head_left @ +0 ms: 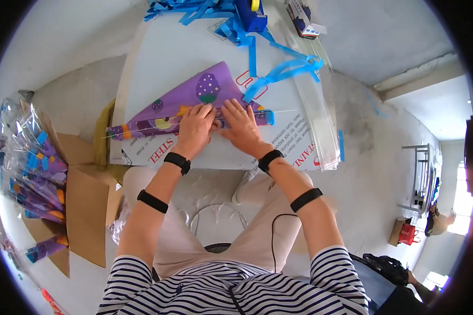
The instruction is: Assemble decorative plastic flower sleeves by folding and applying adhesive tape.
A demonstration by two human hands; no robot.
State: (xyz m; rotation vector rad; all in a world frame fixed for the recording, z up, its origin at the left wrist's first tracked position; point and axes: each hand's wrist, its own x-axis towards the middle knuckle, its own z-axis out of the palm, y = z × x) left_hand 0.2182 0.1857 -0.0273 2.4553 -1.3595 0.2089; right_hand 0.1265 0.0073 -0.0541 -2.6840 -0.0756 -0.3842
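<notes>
Near edge: the person's striped top and light trousers, with both forearms wearing black bands. At left, a cardboard box (86, 210) holds a stack of purple wrapped cones (37, 178). On the worktop (142, 68), the left hand (194, 128) and right hand (242, 126) lie side by side, fingers extended and pressing flat on a purple cone-shaped sleeve (192, 102), gripping nothing. The sleeve lies across the near part of the worktop, narrow end pointing left, wide end right beside a strip of blue tape (265, 116). Right of the hands lies a stack of clear sleeves (318, 115). Farther off, blue ribbon (278, 71) curls toward a blue tape dispenser (251, 16).
</notes>
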